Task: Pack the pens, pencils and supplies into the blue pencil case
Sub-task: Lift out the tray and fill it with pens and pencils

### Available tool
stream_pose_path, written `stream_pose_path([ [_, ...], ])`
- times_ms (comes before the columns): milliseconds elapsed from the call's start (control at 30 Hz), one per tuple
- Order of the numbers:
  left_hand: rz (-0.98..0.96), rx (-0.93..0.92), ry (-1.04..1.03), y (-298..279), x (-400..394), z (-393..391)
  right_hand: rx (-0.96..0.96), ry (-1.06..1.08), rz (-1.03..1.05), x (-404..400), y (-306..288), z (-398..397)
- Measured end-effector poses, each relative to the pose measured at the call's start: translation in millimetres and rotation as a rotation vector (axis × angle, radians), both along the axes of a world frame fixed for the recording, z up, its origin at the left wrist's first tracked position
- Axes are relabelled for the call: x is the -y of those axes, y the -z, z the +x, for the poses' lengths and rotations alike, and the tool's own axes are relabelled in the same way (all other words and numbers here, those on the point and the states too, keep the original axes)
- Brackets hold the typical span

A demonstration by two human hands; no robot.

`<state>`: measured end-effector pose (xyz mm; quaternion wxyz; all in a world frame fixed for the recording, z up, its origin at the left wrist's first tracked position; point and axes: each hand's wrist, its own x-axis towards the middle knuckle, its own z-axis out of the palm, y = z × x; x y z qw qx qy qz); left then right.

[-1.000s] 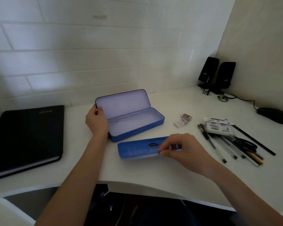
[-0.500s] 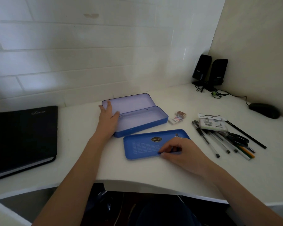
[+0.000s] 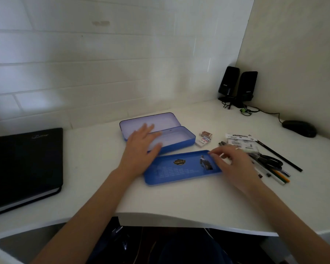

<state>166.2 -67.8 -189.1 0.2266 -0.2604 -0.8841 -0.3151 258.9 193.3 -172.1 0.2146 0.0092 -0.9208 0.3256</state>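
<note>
Blue pencil case [image 3: 171, 137] open under left hand [image 3: 141, 143], right hand [image 3: 231, 161] beside tray [image 3: 179, 170]

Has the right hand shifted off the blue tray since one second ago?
Yes. The right hand has slid rightward from the blue tray middle to its right end, toward the pens.

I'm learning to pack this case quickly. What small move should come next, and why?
Probably reach the right hand on to the pens beside it and pick one up: the pencil case lies open and empty under the left hand, with its inner tray set out in front.
</note>
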Motion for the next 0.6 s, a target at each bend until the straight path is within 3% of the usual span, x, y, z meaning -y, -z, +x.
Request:
stream_pose_path([
  [100, -0.145, -0.081, 0.157, 0, -20, 16, 0.044, 0.154, 0.186, -29, 6, -4],
  [200, -0.156, 0.011, 0.217, 2, -28, 18, 0.061, 0.207, 0.316, -44, 11, -1],
  [367, -0.220, 0.068, 0.229, 3, -28, 17, 0.017, 0.324, 0.248, -49, 9, -5],
  [600, -0.209, 0.069, 0.243, 0, -28, 22, 0.156, 0.370, 0.165, -67, 15, -13],
])
